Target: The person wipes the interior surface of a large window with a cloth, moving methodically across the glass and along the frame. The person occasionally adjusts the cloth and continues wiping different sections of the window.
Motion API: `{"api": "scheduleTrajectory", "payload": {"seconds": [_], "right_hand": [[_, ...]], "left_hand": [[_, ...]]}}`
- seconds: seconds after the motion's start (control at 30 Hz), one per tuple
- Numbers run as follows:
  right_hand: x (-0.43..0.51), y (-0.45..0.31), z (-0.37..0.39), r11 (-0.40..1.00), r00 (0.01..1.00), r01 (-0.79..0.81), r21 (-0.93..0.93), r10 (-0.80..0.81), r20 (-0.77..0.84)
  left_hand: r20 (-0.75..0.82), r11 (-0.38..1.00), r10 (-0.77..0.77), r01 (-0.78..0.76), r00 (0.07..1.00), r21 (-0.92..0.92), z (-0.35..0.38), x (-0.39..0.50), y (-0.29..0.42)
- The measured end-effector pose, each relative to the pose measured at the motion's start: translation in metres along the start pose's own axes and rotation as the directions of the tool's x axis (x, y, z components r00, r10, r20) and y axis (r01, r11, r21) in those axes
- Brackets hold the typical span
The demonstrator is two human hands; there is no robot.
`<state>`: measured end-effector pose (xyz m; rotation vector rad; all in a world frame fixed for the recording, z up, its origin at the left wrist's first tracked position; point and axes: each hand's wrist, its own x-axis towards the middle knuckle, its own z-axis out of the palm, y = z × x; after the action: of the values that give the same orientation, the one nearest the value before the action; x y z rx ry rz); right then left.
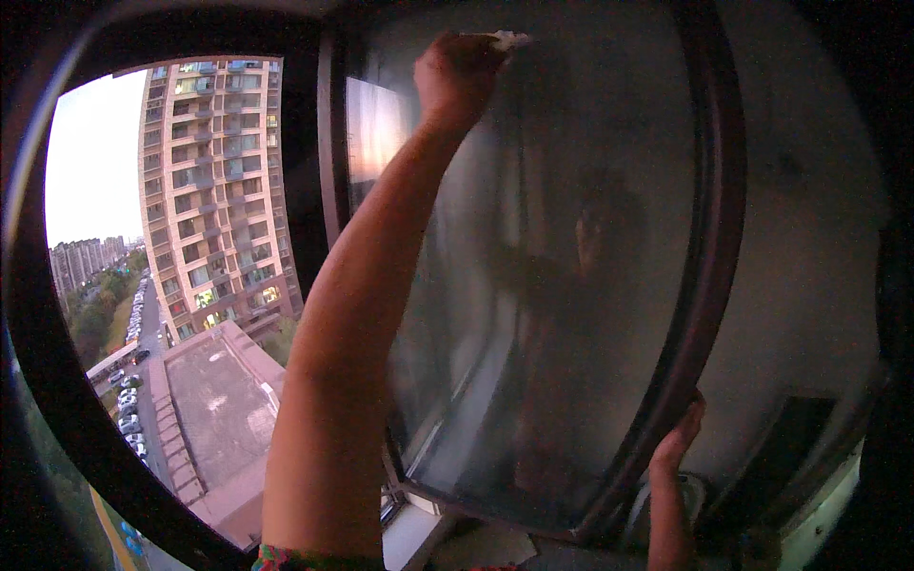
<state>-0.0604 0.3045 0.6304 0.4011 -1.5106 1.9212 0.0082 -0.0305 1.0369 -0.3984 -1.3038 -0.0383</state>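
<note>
My left hand [460, 71] is raised to the upper part of a glass pane [571, 357], closed around a crumpled white cloth or tissue [510, 39] that lies against the glass. The pane sits in a dark window sash [721, 143] that stands swung away from the window opening. At the lower right, my right hand [678, 435] grips the outer edge of this sash; part of its fingers is hidden by the frame. The glass looks hazy and streaked, with a dim reflection of a person in it.
Left of my arm, the dark window frame [303, 143] borders an opening with a tall apartment building [214, 178], a flat lower roof [214, 400] and parked cars [128, 414] far below. A pale sill [414, 532] lies under the sash. A dark panel-like object [792, 442] stands lower right.
</note>
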Motion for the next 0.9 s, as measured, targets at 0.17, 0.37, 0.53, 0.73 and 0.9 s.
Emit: {"api": "scheduleTrajectory", "payload": {"seconds": [0.17, 0.37, 0.53, 0.73, 0.9], "right_hand": [[0.004, 0.004, -0.003, 0.994, 0.992, -0.084, -0.063, 0.077, -0.104], [0.009, -0.003, -0.003, 0.999, 0.999, -0.026, 0.038, 0.025, 0.032], [0.016, -0.002, -0.008, 0.988, 0.989, -0.1, -0.115, 0.086, -0.12], [0.02, 0.01, -0.013, 0.981, 0.989, -0.064, -0.185, 0.038, -0.14], [0.016, -0.004, -0.006, 0.997, 0.998, -0.026, -0.079, 0.022, -0.054]], "left_hand": [[0.387, 0.699, -0.329, 0.497, 0.862, -0.514, -0.056, -0.062, 0.054], [0.697, -0.208, -0.484, 0.704, 0.529, -0.679, -0.067, -0.117, 0.059], [0.687, -0.205, -0.545, 0.717, 0.481, -0.666, -0.068, -0.117, 0.065], [0.094, 0.869, -0.398, 0.408, 0.912, -0.28, -0.059, -0.094, 0.046], [-0.043, 0.978, -0.109, 0.115, 0.993, 0.173, -0.048, -0.112, 0.038]]}}
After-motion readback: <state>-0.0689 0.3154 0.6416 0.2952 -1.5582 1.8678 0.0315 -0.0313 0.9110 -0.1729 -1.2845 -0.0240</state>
